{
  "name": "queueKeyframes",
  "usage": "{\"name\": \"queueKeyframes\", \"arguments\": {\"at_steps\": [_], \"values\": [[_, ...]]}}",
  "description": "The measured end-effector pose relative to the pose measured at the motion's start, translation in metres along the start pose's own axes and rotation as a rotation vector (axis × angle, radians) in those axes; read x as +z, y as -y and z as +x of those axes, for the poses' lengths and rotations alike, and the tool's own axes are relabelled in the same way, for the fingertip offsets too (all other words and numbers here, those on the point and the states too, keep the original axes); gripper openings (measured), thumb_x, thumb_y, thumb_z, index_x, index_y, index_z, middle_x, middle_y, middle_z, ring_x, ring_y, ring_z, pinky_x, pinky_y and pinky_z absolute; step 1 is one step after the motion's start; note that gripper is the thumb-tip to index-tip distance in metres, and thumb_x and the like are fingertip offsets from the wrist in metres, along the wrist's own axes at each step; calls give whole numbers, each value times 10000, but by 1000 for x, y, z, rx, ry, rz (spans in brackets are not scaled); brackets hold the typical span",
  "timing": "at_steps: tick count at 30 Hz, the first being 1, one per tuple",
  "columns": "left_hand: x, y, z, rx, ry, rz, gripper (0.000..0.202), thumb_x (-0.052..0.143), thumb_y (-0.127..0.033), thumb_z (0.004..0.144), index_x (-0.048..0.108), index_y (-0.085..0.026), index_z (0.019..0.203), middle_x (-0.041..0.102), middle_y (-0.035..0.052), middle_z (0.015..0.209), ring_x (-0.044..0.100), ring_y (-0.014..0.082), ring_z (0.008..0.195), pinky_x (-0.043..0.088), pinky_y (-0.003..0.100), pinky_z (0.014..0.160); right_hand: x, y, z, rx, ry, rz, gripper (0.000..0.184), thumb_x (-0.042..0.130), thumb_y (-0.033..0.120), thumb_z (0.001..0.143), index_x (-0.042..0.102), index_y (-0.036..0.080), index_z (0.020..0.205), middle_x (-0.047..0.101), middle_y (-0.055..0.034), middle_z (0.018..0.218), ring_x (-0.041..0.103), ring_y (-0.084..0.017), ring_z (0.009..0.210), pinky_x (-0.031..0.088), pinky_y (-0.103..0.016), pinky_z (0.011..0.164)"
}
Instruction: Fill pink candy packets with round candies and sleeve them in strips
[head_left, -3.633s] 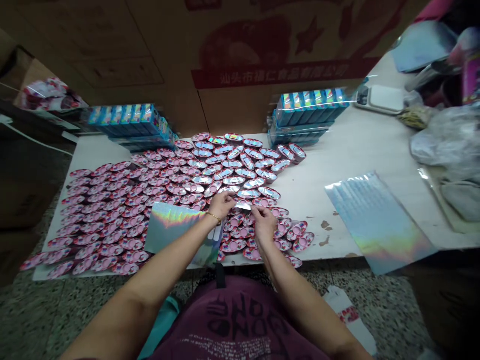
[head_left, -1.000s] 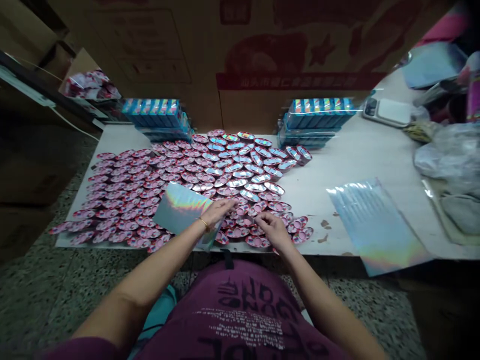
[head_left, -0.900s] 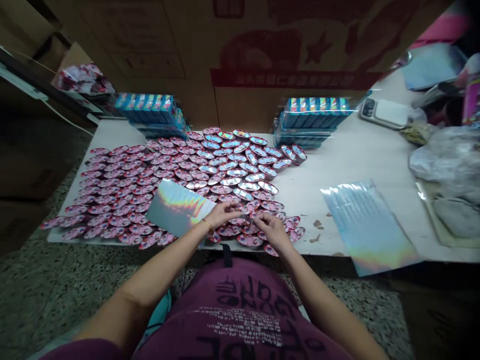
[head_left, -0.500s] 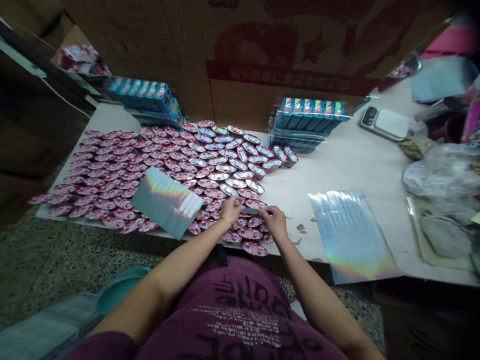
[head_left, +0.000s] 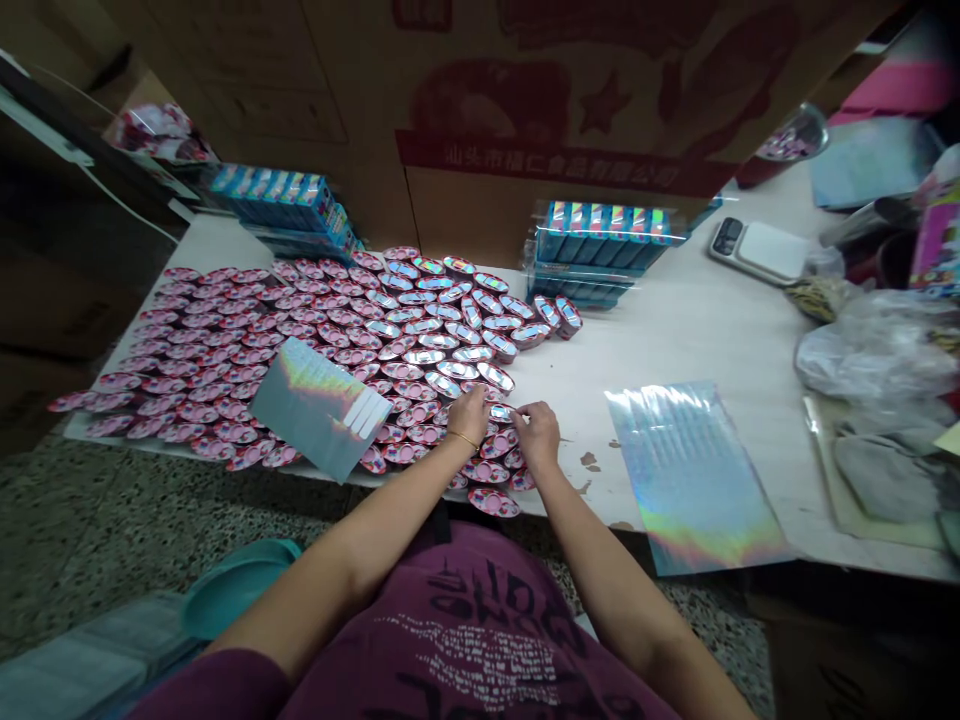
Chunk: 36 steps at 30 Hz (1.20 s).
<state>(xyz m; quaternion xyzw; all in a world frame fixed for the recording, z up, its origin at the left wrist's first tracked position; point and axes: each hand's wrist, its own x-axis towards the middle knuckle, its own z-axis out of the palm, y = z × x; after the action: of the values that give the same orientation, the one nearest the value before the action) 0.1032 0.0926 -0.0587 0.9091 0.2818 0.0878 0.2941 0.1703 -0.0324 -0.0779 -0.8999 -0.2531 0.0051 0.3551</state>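
Bench point(head_left: 675, 330): white, I see it spanning mid-frame. Pink oval tins point(head_left: 247, 340): massed centre-left. Holographic sticker sheet point(head_left: 319, 405): lying on the tins, left of centre. Left hand point(head_left: 469, 412) and right hand point(head_left: 536, 435): each grip pinched shut on a small holographic sticker point(head_left: 501, 413) between them, over the tins at centre.

Sticker sheet point(head_left: 319, 405) lies on the cups point(head_left: 225, 340); another sheet point(head_left: 694, 475) lies right

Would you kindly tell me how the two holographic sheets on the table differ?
The left sheet lies atop the pink cups; the right sheet lies on bare table. The left looks smaller. The right overhangs the table's near edge further. Both shimmer rainbow.
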Motion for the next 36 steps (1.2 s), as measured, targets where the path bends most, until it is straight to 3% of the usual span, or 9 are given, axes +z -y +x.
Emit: {"name": "queueKeyframes", "arguments": {"at_steps": [4, 7, 12, 15, 17, 22, 26, 30, 36], "values": [[-10, -1, -3, 22, -55, 13, 328, 469, -106, 724, 522, -179, 1040, 518, 79, 1063, 531, 174, 910, 411, 273, 785, -4, -4, -1, 186, -40, 79, 205, 529, 321, 696, 579, 165, 819, 565, -36, 768, 498, -158, 688, 376, -272, 653], [-39, 14, -6, 83, -130, -42, 297, 449, -147, 748, 521, -178, 1035, 534, 61, 983, 530, 157, 872, 418, 262, 771, -3, -9, 0, 304, 24, 209, 233, 527, 342, 684, 594, 165, 819, 583, -23, 737, 513, -137, 634, 391, -245, 619], [-141, 90, -3, 75, -227, 123, 378, 455, -289, 770, 480, -175, 1129, 536, 69, 1005, 502, 178, 903, 388, 312, 817, -1, -13, 24, 410, 329, 101, 210, 618, 338, 593, 619, 174, 723, 604, -7, 667, 538, -138, 612, 382, -224, 562], [-198, 140, 2, 59, -46, 436, 497, 568, -331, 691, 469, -257, 1173, 481, 68, 1181, 398, 255, 1088, 309, 398, 887, -7, -12, 44, 422, 505, -31, 144, 667, 266, 541, 610, 167, 628, 595, -9, 613, 537, -142, 596, 367, -222, 539], [-220, 162, 6, 80, 102, 580, 549, 620, -322, 649, 465, -307, 1176, 417, 56, 1270, 324, 279, 1159, 273, 434, 896, -12, -9, 50, 348, 536, -127, 166, 691, 267, 519, 619, 167, 630, 596, -19, 627, 538, -154, 610, 362, -233, 542], [-222, 189, 22, 196, 288, 630, 353, 629, -321, 649, 582, -310, 998, 418, 35, 1274, 299, 266, 1178, 245, 445, 889, 2, 41, 27, -41, 151, -205, 259, 526, 378, 723, 623, 182, 861, 598, -59, 828, 535, -173, 710, 383, -279, 626], [-215, 197, 35, 194, 295, 561, 121, 601, -317, 678, 628, -235, 764, 596, 40, 987, 444, 227, 1010, 232, 423, 884, 46, 137, 0, -459, 180, -26, 233, 426, 304, 825, 622, 190, 879, 596, -62, 841, 516, -175, 793, 387, -295, 730], [-220, 193, 39, 174, 344, 436, 106, 569, -316, 707, 621, -224, 715, 622, 21, 712, 522, 181, 797, 230, 383, 878, 96, 212, -5, -622, 153, -111, 270, 439, 287, 836, 571, 203, 1057, 563, -88, 958, 468, -208, 856, 364, -322, 739], [-227, 187, 35, 149, 396, 281, 133, 571, -333, 689, 621, -212, 714, 617, 11, 665, 532, 163, 719, 302, 273, 732, 135, 217, -12, -642, 160, -203, 281, 392, 180, 855, 546, 206, 1089, 546, -86, 936, 440, -200, 813, 356, -304, 682]]}}
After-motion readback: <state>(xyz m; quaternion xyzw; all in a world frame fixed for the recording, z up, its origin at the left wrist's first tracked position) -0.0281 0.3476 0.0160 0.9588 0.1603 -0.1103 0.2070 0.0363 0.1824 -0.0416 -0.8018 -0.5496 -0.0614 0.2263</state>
